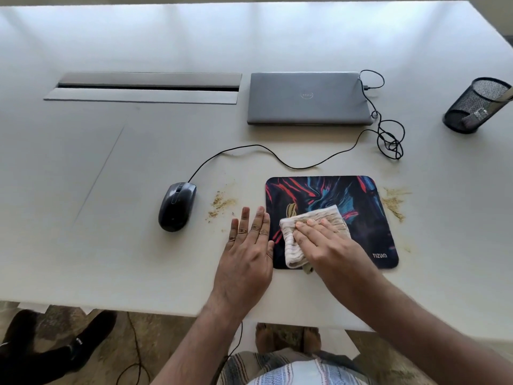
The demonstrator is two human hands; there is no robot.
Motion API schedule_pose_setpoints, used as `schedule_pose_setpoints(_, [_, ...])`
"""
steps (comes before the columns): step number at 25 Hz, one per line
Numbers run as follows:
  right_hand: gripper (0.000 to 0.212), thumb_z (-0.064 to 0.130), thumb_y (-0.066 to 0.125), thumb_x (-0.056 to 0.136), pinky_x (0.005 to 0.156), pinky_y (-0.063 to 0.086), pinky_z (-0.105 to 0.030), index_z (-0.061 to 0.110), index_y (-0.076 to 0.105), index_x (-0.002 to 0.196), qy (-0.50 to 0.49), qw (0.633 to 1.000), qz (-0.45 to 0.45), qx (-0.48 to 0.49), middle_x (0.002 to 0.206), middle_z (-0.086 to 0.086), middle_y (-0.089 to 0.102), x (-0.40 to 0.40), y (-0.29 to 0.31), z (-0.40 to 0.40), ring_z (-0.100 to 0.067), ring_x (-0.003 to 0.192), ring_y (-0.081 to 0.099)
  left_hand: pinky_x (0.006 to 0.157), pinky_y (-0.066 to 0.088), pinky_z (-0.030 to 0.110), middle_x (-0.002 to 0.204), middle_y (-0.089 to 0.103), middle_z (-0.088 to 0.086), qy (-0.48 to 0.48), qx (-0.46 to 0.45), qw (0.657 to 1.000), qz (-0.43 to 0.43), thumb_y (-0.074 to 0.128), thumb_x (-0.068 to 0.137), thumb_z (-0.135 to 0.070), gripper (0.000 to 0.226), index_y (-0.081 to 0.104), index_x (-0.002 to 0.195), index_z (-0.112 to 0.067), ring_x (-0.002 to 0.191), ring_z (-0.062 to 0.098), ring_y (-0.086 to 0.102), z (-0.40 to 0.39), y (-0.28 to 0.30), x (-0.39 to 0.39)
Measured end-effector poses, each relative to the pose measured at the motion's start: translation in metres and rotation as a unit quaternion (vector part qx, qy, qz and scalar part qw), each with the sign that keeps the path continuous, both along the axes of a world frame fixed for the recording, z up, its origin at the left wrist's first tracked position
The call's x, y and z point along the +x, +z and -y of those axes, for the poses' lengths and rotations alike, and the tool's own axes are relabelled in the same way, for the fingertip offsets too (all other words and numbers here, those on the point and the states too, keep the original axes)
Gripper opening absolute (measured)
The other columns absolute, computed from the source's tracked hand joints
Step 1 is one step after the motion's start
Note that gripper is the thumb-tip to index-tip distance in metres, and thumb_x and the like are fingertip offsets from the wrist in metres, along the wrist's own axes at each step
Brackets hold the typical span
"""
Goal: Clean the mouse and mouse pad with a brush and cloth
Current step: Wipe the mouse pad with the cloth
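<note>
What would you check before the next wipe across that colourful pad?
1. Cloth under right hand, on the mouse pad: ok.
2. Left hand flat at the pad's left edge, steadying it: ok.
3. Mouse off the pad, out of the way: ok.
4. Crumbs beside the pad cleared: not ok.
5. Brush within reach: cannot tell, none seen.

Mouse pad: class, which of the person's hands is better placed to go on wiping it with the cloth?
Right. The right hand already presses the cloth flat on the mouse pad; the left hand lies flat on the table at the pad's left edge, probably steadying it.
</note>
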State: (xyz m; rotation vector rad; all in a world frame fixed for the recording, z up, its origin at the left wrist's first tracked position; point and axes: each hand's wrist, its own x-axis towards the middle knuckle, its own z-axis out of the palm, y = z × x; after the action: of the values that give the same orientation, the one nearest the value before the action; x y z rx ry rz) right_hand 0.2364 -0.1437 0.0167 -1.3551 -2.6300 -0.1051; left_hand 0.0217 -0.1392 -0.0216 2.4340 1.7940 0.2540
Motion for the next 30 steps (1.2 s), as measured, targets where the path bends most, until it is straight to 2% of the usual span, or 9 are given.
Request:
schedule_pose_setpoints(3, [0.059, -0.006, 0.075, 0.068, 0.104, 0.055, -0.057, -0.007, 0.071, 0.127, -0.012, 1.000, -0.002, 0.016, 0.128, -0.026, 0.071, -0.005, -0.002, -0.026, -0.040, 0.117, 0.072, 0.129, 0.009, 0.046, 0.173, 0.004, 0.004, 0.002, -0.007, 1.000, 0.005, 0.020, 0.110, -0.033, 0.058, 0.014, 0.163, -0.010, 0.159, 0.022, -0.012, 0.000, 0.000, 0.000])
schedule_pose_setpoints(8, [0.065, -0.014, 0.078, 0.074, 0.115, 0.042, -0.050, -0.004, 0.064, 0.136, -0.047, 0.998, -0.041, -0.023, 0.140, -0.024, 0.065, -0.004, 0.008, -0.087, -0.038, 0.128, 0.066, 0.130, 0.009, 0.045, 0.173, 0.004, 0.003, 0.006, -0.011, 1.000, 0.013, 0.016, 0.111, -0.035, 0.058, 0.014, 0.163, -0.012, 0.159, 0.020, -0.012, -0.001, 0.002, 0.000])
schedule_pose_setpoints(11, [0.057, 0.001, 0.070, 0.087, 0.122, 0.041, -0.046, 0.004, 0.062, 0.143, -0.064, 0.987, -0.148, 0.009, 0.150, -0.016, 0.060, 0.024, 0.028, -0.083, -0.032, 0.139, 0.057, 0.130, 0.009, 0.045, 0.172, 0.006, 0.003, 0.007, -0.013, 1.000, 0.018, 0.016, 0.110, -0.034, 0.058, 0.014, 0.163, -0.011, 0.159, 0.021, -0.011, -0.001, 0.001, 0.000])
schedule_pose_setpoints(14, [0.046, 0.019, 0.059, 0.094, 0.110, 0.051, -0.044, 0.000, 0.066, 0.135, -0.056, 0.979, -0.191, 0.050, 0.142, -0.015, 0.063, 0.037, 0.035, -0.048, -0.033, 0.131, 0.060, 0.130, 0.009, 0.045, 0.172, 0.005, 0.003, 0.004, -0.020, 1.000, 0.019, 0.017, 0.110, -0.033, 0.058, 0.013, 0.163, -0.011, 0.159, 0.020, -0.012, 0.000, 0.001, 0.000])
schedule_pose_setpoints(16, [0.036, 0.028, 0.063, 0.094, 0.092, 0.058, -0.045, 0.003, 0.065, 0.119, -0.045, 0.984, -0.165, 0.056, 0.123, -0.016, 0.068, 0.030, 0.025, -0.026, -0.032, 0.110, 0.066, 0.130, 0.009, 0.045, 0.173, 0.003, 0.003, 0.005, -0.022, 0.999, 0.022, 0.016, 0.110, -0.034, 0.058, 0.011, 0.164, -0.011, 0.159, 0.019, -0.014, 0.000, 0.001, 0.000])
schedule_pose_setpoints(18, [0.029, 0.029, 0.067, 0.093, 0.085, 0.058, -0.047, 0.008, 0.062, 0.113, -0.042, 0.989, -0.134, 0.041, 0.111, -0.013, 0.069, 0.018, 0.011, -0.013, -0.030, 0.098, 0.066, 0.130, 0.010, 0.044, 0.173, 0.004, 0.003, 0.006, -0.019, 0.999, 0.025, 0.017, 0.111, -0.034, 0.058, 0.012, 0.164, -0.012, 0.159, 0.019, -0.013, -0.001, 0.002, 0.000])
schedule_pose_setpoints(23, [0.046, 0.003, 0.077, 0.080, 0.082, 0.061, -0.049, 0.003, 0.071, 0.126, -0.046, 0.997, -0.059, -0.014, 0.105, -0.012, 0.066, -0.011, -0.007, -0.001, -0.032, 0.093, 0.063, 0.129, 0.012, 0.046, 0.172, 0.004, 0.005, -0.001, -0.019, 0.999, 0.025, 0.001, 0.109, -0.036, 0.061, 0.012, 0.163, -0.011, 0.159, 0.021, -0.010, 0.002, 0.005, 0.000])
schedule_pose_setpoints(26, [0.043, 0.000, 0.075, 0.078, 0.080, 0.061, -0.050, 0.001, 0.072, 0.120, -0.063, 0.996, -0.058, -0.003, 0.103, -0.015, 0.066, -0.017, -0.004, -0.018, -0.034, 0.092, 0.064, 0.128, 0.018, 0.048, 0.172, 0.011, 0.008, -0.001, -0.008, 1.000, 0.029, 0.018, 0.111, -0.032, 0.056, 0.016, 0.163, -0.010, 0.160, 0.023, -0.003, 0.002, 0.004, 0.000])
schedule_pose_setpoints(30, [0.040, -0.005, 0.072, 0.076, 0.081, 0.059, -0.053, 0.001, 0.072, 0.116, -0.091, 0.995, -0.046, -0.006, 0.104, -0.018, 0.065, -0.024, 0.002, -0.082, -0.037, 0.094, 0.063, 0.129, 0.015, 0.046, 0.172, 0.006, 0.005, 0.006, -0.018, 0.999, 0.030, 0.023, 0.112, -0.035, 0.057, 0.012, 0.163, -0.012, 0.160, 0.021, -0.008, 0.001, 0.002, 0.000])
